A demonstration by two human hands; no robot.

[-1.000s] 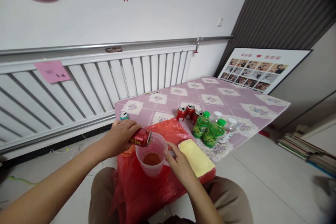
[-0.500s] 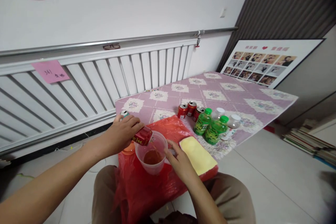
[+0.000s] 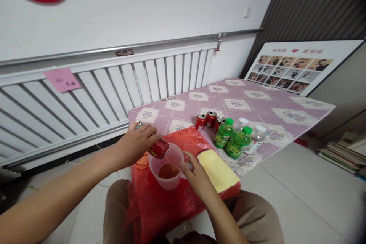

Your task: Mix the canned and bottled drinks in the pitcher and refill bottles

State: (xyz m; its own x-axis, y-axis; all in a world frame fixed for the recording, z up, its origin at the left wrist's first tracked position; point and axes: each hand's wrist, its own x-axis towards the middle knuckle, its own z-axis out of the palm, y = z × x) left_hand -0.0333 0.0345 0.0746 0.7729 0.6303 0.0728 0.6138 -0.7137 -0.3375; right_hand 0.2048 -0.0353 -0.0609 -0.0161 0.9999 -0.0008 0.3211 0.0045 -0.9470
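My left hand is wrapped round a red drink can, tipped with its top low over the rim of a translucent plastic jug. A thin brownish stream runs from the can into the jug, where brown liquid covers the bottom. At the jug's right side, my right hand grips its handle. The jug stands on a red plastic sheet. Partly hidden behind my left hand is another can with a teal edge. An orange round item lies left of the jug, half covered.
A folded yellow cloth lies right of my right hand. Beyond it, several red cans, green-capped bottles and white-capped clear bottles stand on the flowered tablecloth. A white radiator runs along the wall.
The view has shifted slightly. The can is still tipped over the jug, and a stream of liquid now shows more plainly. The grip of both hands is unchanged.
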